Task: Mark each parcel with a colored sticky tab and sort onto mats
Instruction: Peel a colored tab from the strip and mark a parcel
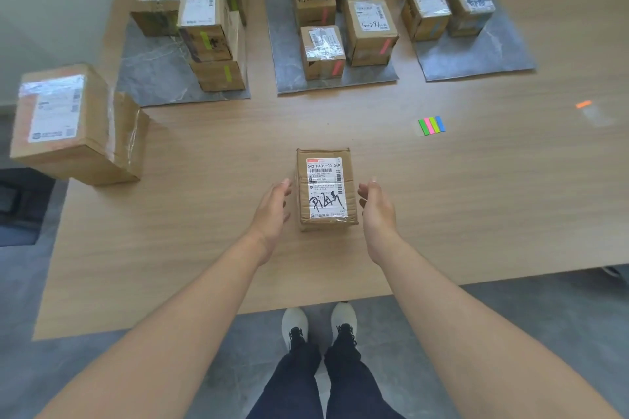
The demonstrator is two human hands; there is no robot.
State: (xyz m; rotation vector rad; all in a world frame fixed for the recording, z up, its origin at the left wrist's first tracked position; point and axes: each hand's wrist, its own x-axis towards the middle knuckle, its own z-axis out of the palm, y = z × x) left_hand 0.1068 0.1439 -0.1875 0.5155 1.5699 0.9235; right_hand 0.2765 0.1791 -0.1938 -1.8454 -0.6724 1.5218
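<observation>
A small cardboard parcel (326,189) with a white shipping label lies on the wooden table (476,207) in front of me. My left hand (272,211) is open just left of it and my right hand (376,211) is open just right of it; neither touches the box. A pad of sticky tabs (431,125) in green, pink and blue lies to the right beyond it. Three grey mats hold parcels: the left mat (149,78) with green tabs, the middle mat (289,78) with pink tabs, the right mat (476,58) with blue tabs.
A larger untabbed parcel (73,124) sits at the table's left edge. A loose orange tab (583,104) lies at the far right. The table's near edge runs just behind my wrists, with my feet (320,323) on the grey floor below.
</observation>
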